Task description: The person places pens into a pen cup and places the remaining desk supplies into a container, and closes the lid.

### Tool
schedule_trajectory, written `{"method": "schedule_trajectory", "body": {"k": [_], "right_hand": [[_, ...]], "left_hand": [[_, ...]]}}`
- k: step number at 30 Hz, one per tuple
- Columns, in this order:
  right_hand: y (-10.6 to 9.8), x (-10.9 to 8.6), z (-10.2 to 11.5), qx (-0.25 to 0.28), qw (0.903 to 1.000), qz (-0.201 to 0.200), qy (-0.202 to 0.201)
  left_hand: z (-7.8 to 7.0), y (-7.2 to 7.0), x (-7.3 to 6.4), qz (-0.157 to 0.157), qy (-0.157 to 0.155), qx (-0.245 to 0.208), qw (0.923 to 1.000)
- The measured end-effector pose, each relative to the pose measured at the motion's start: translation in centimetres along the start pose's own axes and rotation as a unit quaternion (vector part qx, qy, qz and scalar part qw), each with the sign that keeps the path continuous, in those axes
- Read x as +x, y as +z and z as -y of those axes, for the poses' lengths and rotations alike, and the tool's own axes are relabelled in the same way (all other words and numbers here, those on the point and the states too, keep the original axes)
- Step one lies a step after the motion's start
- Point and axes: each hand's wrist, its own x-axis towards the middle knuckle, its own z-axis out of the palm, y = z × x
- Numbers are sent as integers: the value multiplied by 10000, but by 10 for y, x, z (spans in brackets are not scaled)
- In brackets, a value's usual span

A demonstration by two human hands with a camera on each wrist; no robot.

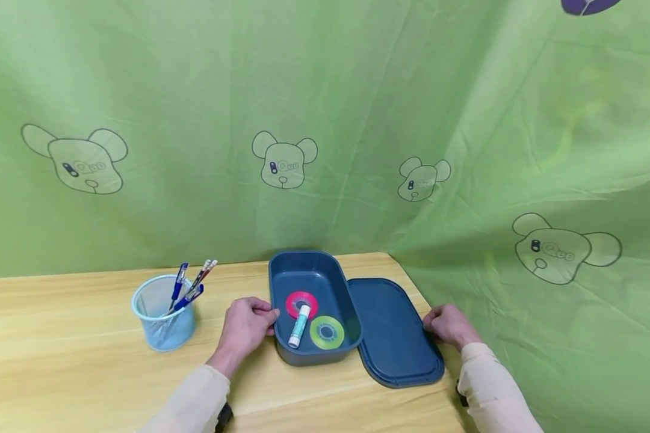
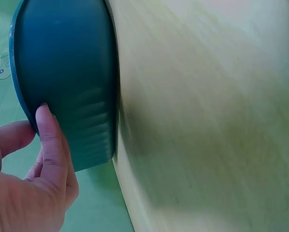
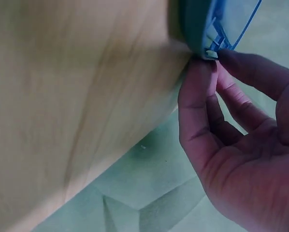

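A dark blue rectangular box (image 1: 309,359) stands on the table without its lid. Inside it lie a pink-red tape roll (image 1: 295,296), a yellow-green tape roll (image 1: 319,340) and a white-and-teal glue stick (image 1: 299,327), which leans over the red roll. My left hand (image 1: 246,328) pinches the box's left rim, thumb over the edge and fingers against the outer wall (image 2: 67,63). To the right, the matching lid (image 1: 398,334) rests beside the box, partly behind it. My right hand (image 1: 452,325) pinches the lid's right edge between thumb and fingers, as the right wrist view shows.
A light blue mesh pen cup (image 1: 168,334) holding several pens and pencils stands left of the box. Green curtain (image 1: 346,198) with bear-head prints hangs behind the wooden table (image 1: 76,355) and along its right edge.
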Motion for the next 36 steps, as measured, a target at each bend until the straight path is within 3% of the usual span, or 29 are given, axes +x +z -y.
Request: {"method": "schedule_trajectory", "body": {"k": [17, 27, 36], "right_hand": [[-7, 1, -5, -399, 9990, -105, -160], [-26, -1, -3, -888, 9947, -335, -387], [-48, -6, 11, -296, 9989, -368, -52]], "left_hand": [[-1, 2, -2, 7, 165, 125, 9998], [1, 2, -2, 42, 129, 8, 9999], [1, 0, -2, 73, 159, 19, 9998]]}}
